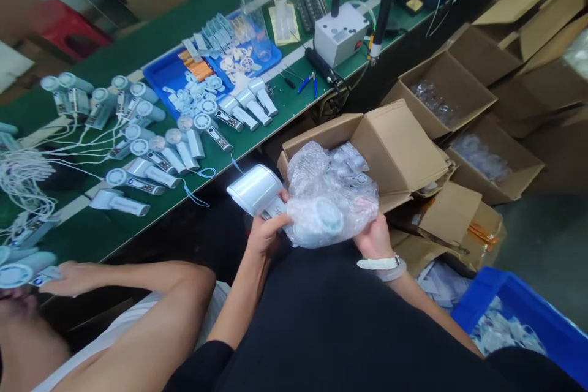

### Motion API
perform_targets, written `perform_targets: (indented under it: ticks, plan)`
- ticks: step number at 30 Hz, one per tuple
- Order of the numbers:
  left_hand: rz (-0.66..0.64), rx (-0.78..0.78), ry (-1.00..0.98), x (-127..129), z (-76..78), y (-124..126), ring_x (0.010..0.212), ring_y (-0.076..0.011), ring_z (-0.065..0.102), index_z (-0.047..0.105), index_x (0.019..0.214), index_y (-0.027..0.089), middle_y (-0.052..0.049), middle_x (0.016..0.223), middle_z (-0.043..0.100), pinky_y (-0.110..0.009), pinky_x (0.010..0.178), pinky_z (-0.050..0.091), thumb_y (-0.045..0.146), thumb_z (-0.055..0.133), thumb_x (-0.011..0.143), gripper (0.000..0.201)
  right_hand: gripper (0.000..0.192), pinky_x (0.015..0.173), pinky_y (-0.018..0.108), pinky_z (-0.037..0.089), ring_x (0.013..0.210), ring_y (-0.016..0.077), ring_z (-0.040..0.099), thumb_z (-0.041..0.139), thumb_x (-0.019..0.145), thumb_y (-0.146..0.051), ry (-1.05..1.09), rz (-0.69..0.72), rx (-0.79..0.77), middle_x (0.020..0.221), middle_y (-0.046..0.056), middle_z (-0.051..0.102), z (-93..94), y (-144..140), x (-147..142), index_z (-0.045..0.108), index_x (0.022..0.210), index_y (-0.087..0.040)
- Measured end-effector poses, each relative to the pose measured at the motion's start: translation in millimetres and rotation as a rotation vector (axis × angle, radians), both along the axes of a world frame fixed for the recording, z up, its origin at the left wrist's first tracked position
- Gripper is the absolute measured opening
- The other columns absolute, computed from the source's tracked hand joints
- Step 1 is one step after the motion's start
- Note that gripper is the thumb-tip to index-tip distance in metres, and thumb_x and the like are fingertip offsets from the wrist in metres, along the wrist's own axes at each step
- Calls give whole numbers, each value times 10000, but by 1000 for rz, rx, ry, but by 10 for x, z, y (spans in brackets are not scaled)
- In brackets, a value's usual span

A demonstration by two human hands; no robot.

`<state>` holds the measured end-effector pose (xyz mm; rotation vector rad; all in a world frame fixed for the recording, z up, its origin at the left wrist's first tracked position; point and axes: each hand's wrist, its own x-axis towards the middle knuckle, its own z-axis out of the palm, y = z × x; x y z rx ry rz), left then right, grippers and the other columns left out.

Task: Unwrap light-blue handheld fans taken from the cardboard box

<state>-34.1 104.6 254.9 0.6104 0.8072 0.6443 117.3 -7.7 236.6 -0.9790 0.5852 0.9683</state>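
A pale blue handheld fan is gripped by its handle in my left hand, at the left side of a bubble-wrap bundle. My left thumb lies against the plastic. Closed on the bundle's lower right edge is my right hand, with a white watch strap at the wrist. Through the clear wrap a rounded pale blue fan head shows at the front. Other contents are blurred by the plastic. The bundle is in front of an open cardboard box.
Many similar fans, some cabled, lie on the green bench. A blue parts tray, bottle, pliers and grey box stand behind. Cartons and a blue bin are right. A co-worker's hand holds a fan.
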Motion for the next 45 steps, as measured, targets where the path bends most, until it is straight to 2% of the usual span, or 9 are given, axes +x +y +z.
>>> perform_targets:
  ticks: [3, 6, 13, 16, 19, 27, 32, 38, 45]
  plan:
    - [53, -30, -19, 25, 45, -42, 662, -86, 417, 460, 865, 118, -31, 771, 393, -196, 574, 348, 222, 746, 478, 492, 304, 743, 219, 475, 826, 116, 534, 603, 716, -206, 37, 158, 45, 919, 9, 548, 20, -144, 59, 508, 999, -147]
    - [135, -85, 24, 79, 42, -122, 681, -82, 425, 467, 884, 120, -21, 813, 406, -198, 586, 362, 197, 752, 481, 500, 639, 670, 204, 461, 885, 133, 506, 732, 584, -205, -30, 608, 91, 1160, 50, 463, 74, -314, 164, 477, 1168, -157]
    - [303, -368, 114, 272, 15, -206, 644, -111, 491, 468, 931, 95, -3, 792, 499, -254, 601, 415, 111, 760, 418, 591, 742, 982, 187, 325, 1092, 108, 456, 736, 602, -272, -667, 1303, 134, 1201, 54, 452, 49, -503, 307, 363, 1232, -151]
    - [398, -282, 209, 309, 15, -144, 600, -109, 476, 490, 913, 90, -5, 773, 503, -248, 567, 393, 94, 738, 401, 569, 698, 690, 152, 427, 782, 69, 524, 702, 639, -364, -605, 1342, 111, 998, 65, 540, 94, -495, 304, 412, 1215, -98]
    - [503, -84, 307, 298, 33, -68, 643, -97, 476, 497, 876, 89, -1, 780, 496, -226, 596, 395, 93, 739, 424, 512, 691, 383, 168, 249, 452, 23, 318, 631, 698, -451, -511, 1351, 64, 760, 34, 486, 161, -519, 316, 399, 1227, -70]
    - [888, -123, 145, -126, 222, 521, 764, -165, 542, 504, 824, 83, -20, 828, 543, -305, 710, 472, 15, 686, 429, 440, 783, 405, 179, 328, 503, 64, 389, 636, 690, -393, -330, 1311, 108, 651, 40, 433, 157, -858, 527, 354, 1316, -15]
    - [1102, 95, 239, -452, 295, 768, 840, -174, 548, 532, 848, 72, -36, 882, 549, -303, 714, 502, 63, 710, 457, 429, 669, 623, 248, 395, 737, 181, 560, 636, 635, -281, -241, 1034, 312, 1009, 144, 489, 117, -1039, 513, 392, 1232, -103]
    - [1008, 338, 396, -342, 65, 516, 753, -103, 515, 498, 773, 58, -29, 823, 508, -246, 716, 470, 116, 750, 450, 414, 462, 710, 316, 349, 605, 169, 542, 384, 725, -269, 50, 732, 956, 744, 75, 475, 226, -594, 175, 512, 1103, -35]
    - [729, 125, 287, -242, 44, 382, 851, -184, 548, 616, 920, 80, -64, 922, 568, -284, 729, 466, 165, 748, 464, 482, 445, 604, 279, 309, 501, 138, 495, 242, 757, -284, 133, 742, 950, 674, 20, 417, 280, -430, 106, 274, 1146, -70]
